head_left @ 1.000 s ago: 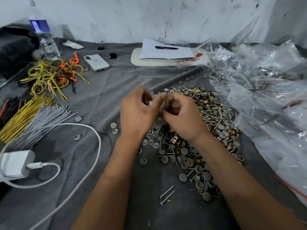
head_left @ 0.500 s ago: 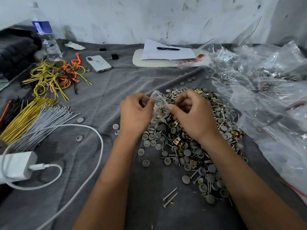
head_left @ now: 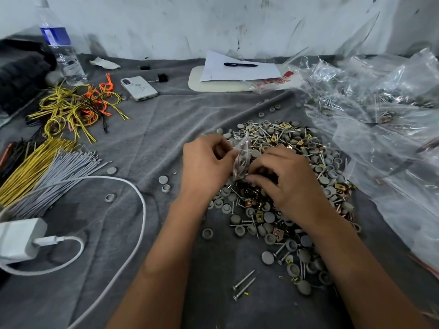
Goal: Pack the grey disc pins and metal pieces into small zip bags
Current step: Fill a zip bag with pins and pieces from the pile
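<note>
from my seat, starting at the far left: a white charger block lies on the grey cloth with its white cable looping out toward the middle. above it i see a fan of grey ties beside yellow ties, then a tangle of yellow and orange wires, a water bottle and a white phone face down.

moving inward, the left forearm comes up from the bottom edge, and the left hand sits knuckles up, fingers curled, pinching the left edge of a small zip bag. the bag stands roughly upright between both hands, just above the near-left edge of the pile, with pins visible inside. i think the bag's mouth faces up, though the plastic is too blurred to be sure.

the right hand lies palm down over the pile, its fingertips curled in and pinching the bag's lower right side.

under and beyond it spreads the pile of grey disc pins and metal pieces. two loose nails lie apart in front. farther back there is a sheet of paper with a pen on it. at the right, a heap of clear plastic bags holds packed parts.
</note>
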`<state>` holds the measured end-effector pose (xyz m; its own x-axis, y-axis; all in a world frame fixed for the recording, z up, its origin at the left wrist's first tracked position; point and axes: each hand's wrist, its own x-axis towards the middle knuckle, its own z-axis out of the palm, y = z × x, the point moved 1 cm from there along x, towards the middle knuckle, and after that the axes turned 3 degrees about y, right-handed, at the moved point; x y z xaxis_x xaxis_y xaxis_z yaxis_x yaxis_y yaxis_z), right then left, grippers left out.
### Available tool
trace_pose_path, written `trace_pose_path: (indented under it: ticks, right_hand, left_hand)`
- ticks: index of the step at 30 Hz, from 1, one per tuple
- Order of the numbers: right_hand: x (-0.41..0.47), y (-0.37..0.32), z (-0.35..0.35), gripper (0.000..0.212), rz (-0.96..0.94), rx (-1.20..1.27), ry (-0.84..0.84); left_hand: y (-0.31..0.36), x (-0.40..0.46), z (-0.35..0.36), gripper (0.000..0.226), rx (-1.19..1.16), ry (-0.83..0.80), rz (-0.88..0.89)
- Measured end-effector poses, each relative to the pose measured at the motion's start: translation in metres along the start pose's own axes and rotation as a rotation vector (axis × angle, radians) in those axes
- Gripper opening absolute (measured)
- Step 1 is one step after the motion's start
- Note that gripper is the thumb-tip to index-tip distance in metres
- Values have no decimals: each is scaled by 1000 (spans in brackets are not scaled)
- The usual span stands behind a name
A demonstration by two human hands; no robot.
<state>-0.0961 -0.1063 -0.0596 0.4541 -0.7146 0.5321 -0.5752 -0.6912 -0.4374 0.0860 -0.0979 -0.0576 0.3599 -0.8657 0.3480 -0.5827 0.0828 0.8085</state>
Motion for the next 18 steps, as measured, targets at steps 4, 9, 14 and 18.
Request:
trace_pose_path:
  ticks: [4, 9, 14, 18]
  right_hand:
    - [1, 0, -6, 11, 36, 104, 240]
    - [6, -2, -4, 13, 10, 175, 275]
    - [8, -1, 0, 12, 82, 130, 291]
    - [9, -2, 1, 23, 206, 234, 358]
  left_hand:
    - [-1, -1, 2, 15, -1, -5, 12]
    - [1, -2, 5, 14, -98, -40, 3]
    - [6, -3, 8, 17, -310, -87, -13]
    - [8, -3, 10, 14, -510, -142, 1]
